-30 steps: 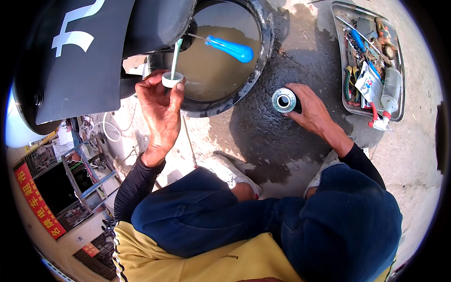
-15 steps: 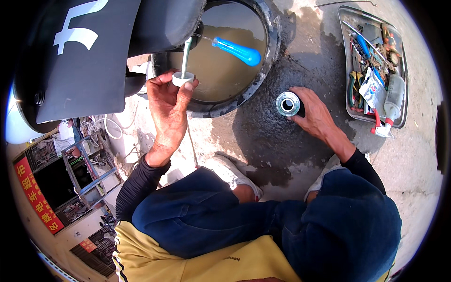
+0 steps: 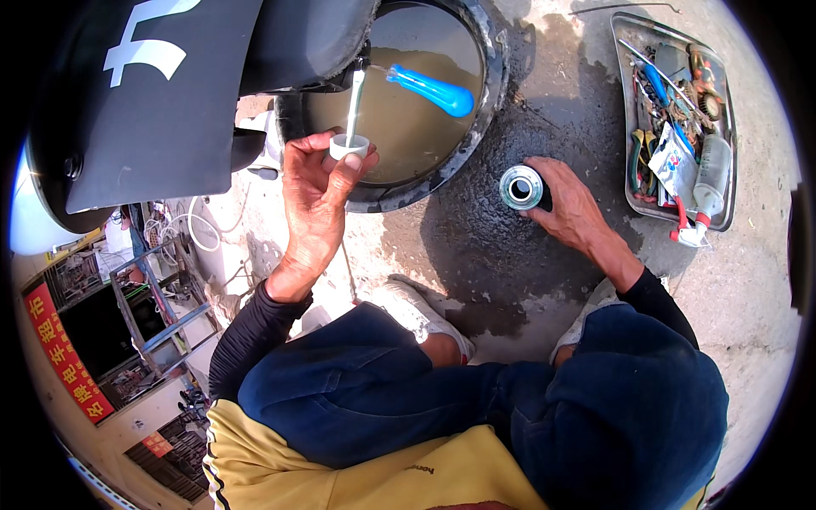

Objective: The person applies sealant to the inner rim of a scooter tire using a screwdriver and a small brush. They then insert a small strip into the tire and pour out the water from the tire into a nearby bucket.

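Observation:
My left hand (image 3: 310, 204) pinches a white brush cap (image 3: 348, 148) between thumb and fingers. Its pale brush stem (image 3: 355, 109) points up, the dark tip touching or very close to the underside of a black tyre (image 3: 310, 38). Beside the tip, a tool with a blue handle (image 3: 432, 91) is stuck in at the tyre's edge; its metal end is mostly hidden. Lower on the right, my right hand (image 3: 574, 204) wraps round a small round can (image 3: 520, 188), which is upright on the wet ground with its mouth uncovered.
Beneath the tyre sits a black tub (image 3: 497, 72) of muddy water. A black mudguard (image 3: 161, 136) hangs at the upper left. To the right lies a metal tray (image 3: 725, 223) with pliers, a clear bottle (image 3: 712, 170) and other tools. A metal frame (image 3: 161, 297) stands on the left.
My left hand has shifted slightly right with the brush cap, and the brush tip has moved along the tyre's edge. The tyre and mudguard have shifted slightly right. My right hand and the can look unmoved.

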Demonstrator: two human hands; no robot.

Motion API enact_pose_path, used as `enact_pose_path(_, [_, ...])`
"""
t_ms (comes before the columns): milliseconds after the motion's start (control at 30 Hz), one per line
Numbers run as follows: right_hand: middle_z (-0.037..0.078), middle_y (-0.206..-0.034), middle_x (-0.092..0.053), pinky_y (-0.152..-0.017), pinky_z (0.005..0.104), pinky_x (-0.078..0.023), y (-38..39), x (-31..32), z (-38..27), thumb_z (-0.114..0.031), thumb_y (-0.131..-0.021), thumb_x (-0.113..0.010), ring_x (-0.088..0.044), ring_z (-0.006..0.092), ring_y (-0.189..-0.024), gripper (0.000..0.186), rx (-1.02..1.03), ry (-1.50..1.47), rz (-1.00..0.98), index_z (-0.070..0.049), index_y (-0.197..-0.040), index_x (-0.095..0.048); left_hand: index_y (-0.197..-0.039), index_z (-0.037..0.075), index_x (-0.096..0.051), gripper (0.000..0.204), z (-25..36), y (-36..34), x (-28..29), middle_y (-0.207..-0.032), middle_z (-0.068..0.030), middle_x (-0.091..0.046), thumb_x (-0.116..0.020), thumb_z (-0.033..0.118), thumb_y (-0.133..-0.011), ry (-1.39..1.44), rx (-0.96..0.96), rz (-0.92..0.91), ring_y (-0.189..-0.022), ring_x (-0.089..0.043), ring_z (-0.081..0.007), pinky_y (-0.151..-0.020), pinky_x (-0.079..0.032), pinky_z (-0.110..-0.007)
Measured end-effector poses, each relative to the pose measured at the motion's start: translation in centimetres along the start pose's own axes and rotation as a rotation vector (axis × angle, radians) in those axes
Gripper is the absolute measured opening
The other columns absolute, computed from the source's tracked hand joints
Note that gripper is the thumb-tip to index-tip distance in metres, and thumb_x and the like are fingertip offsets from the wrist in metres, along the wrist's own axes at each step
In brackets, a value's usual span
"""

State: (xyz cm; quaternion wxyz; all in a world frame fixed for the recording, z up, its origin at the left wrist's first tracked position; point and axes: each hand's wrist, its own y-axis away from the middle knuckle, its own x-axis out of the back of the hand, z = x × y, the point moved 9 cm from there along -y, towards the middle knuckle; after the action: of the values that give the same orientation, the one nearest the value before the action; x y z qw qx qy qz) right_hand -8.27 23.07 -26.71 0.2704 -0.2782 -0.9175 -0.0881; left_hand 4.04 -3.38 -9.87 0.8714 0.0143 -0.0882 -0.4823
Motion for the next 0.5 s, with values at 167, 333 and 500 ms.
enact_pose_path(167, [0.020,-0.140,-0.060,-0.114,0.0470,-0.045,0.1,0.2,-0.1,-0.016,-0.080,-0.086,-0.055,0.0400,-0.134,0.071,-0.001,0.001,-0.001,-0.004,-0.143,-0.054,-0.128,0.002,-0.044,0.038,0.4,0.4,-0.7,-0.132,-0.0167,-0.057,-0.070,0.003,-0.100,0.060,0.012,-0.029,-0.118,-0.068,-0.0283,-0.105,-0.058,-0.046])
enact_pose_path(333, [0.020,-0.140,-0.060,-0.115,0.0467,-0.045,0.1,0.2,-0.2,-0.016,-0.080,-0.085,-0.055,0.0400,-0.134,0.071,-0.006,-0.010,-0.007,-0.004,-0.143,-0.054,-0.126,0.000,-0.044,0.036,2.2,-0.7,0.7,-0.126,-0.0161,-0.061,-0.070,0.005,-0.101,0.003,-0.071,0.069,-0.116,-0.069,-0.0273,-0.105,-0.059,-0.046])
enact_pose_path(500, [0.020,-0.140,-0.060,-0.115,0.0466,-0.045,0.2,0.2,0.0,-0.016,-0.080,-0.085,-0.055,0.0398,-0.134,0.071,-0.005,0.001,-0.007,-0.004,-0.143,-0.054,-0.127,0.002,-0.045,0.038,1.2,-0.8,-0.1,-0.126,-0.0156,-0.062,-0.072,0.009,-0.101,-0.014,-0.037,0.029,-0.117,-0.068,-0.0279,-0.106,-0.057,-0.045])
